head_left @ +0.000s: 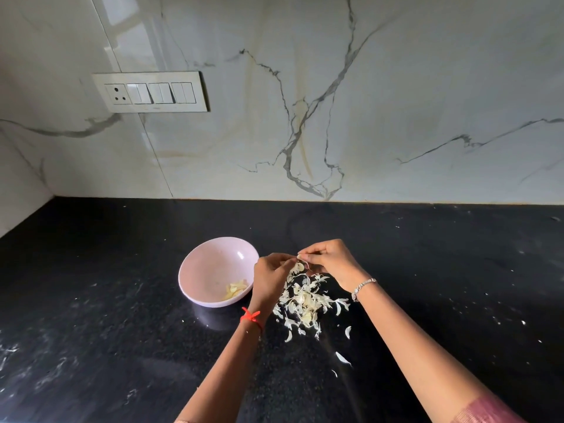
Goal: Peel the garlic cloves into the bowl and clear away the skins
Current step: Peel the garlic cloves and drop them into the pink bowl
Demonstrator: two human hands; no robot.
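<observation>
A pale pink bowl (213, 267) stands on the black counter, with a few peeled garlic cloves (235, 290) lying in its near side. Just right of the bowl my left hand (270, 277) and my right hand (328, 262) meet above a heap of papery garlic skins (305, 300). Between the fingertips of both hands sits a garlic clove (297, 264), mostly hidden. My left hand grips it, and my right hand pinches a strip of its skin. Some whole cloves seem mixed into the heap.
Loose skin flakes (343, 358) lie nearer to me on the black stone counter (122, 346). A marble-patterned wall (335, 117) closes the back, with a switch plate (151, 92) at upper left. A side wall meets the counter at far left.
</observation>
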